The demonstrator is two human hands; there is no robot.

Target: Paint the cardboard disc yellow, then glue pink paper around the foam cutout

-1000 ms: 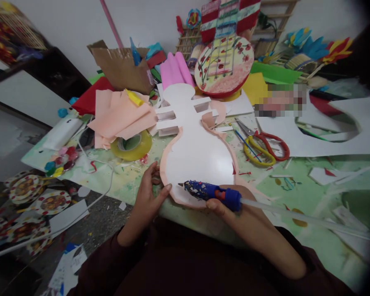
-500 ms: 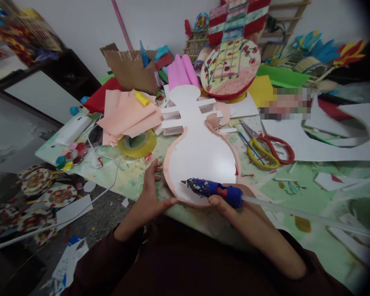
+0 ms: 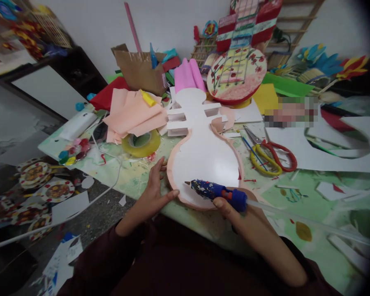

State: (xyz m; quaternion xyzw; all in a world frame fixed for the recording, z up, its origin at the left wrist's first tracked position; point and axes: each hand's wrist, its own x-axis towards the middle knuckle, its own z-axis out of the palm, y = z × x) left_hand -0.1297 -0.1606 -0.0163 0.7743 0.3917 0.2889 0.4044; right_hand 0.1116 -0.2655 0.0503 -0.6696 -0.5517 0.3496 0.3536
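Note:
A white pipa- or guitar-shaped board piece (image 3: 203,160) lies on the table, its rounded body edged with peach paper. In my right hand (image 3: 243,218) is a blue hot glue gun (image 3: 216,192), its nozzle pointing left over the lower part of the body. A clear glue stick (image 3: 283,211) trails from the gun's back end. My left hand (image 3: 156,189) rests at the body's lower left edge, thumb and fingers spread, the thumb at the peach rim. The underside of my right hand is partly hidden by the gun.
Left of the piece lie a roll of yellow tape (image 3: 142,144) and peach paper sheets (image 3: 135,111). Scissors with red and yellow handles (image 3: 271,156) sit to the right. Behind stand a cardboard box (image 3: 138,72) and a painted instrument model (image 3: 239,74). A white cable (image 3: 111,187) crosses the left side.
The whole view has shifted slightly, with things appearing further right. My hands, the glue gun and the white piece keep nearly the same arrangement.

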